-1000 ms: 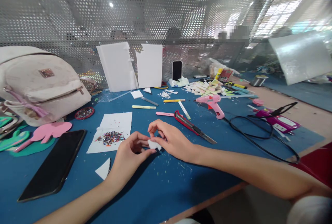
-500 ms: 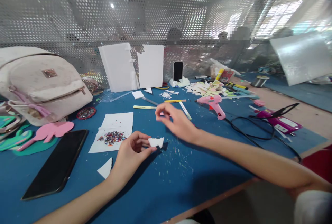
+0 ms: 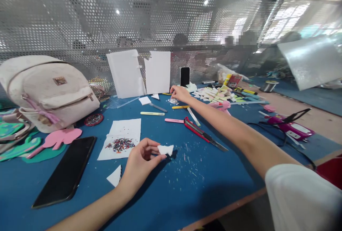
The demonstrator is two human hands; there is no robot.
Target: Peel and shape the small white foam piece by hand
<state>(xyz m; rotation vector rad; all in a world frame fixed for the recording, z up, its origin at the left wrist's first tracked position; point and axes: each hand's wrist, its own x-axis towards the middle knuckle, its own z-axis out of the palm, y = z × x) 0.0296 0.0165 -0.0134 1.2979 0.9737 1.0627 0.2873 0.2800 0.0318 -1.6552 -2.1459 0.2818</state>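
Note:
Between thumb and fingers, my left hand (image 3: pixel 145 156) pinches a small white foam piece (image 3: pixel 166 149) with a jagged edge, just above the blue table. My right hand (image 3: pixel 181 93) reaches far forward, its fingertips pointing down at a little heap of white scraps (image 3: pixel 173 101); whether they grip any of it is too small to tell. Left of my left hand lies a white sheet (image 3: pixel 127 126) with a pile of coloured sequins (image 3: pixel 121 144). A white triangular piece (image 3: pixel 114 176) rests by my left wrist. A red utility knife (image 3: pixel 199 131) lies below my right forearm.
A black phone (image 3: pixel 66 172) and pale backpack (image 3: pixel 50 93) stand on the left. Several markers (image 3: pixel 152 113) lie mid-table. Foam strips (image 3: pixel 213 94) are piled at the back right. A pink glue gun (image 3: pixel 221 106) is partly behind my right forearm, near a purple device (image 3: pixel 292 127) with cables.
My right hand has moved forward and away to the white scraps, and the red knife and a pink marker now show. My left hand still pinches the white piece. The view has shifted slightly.

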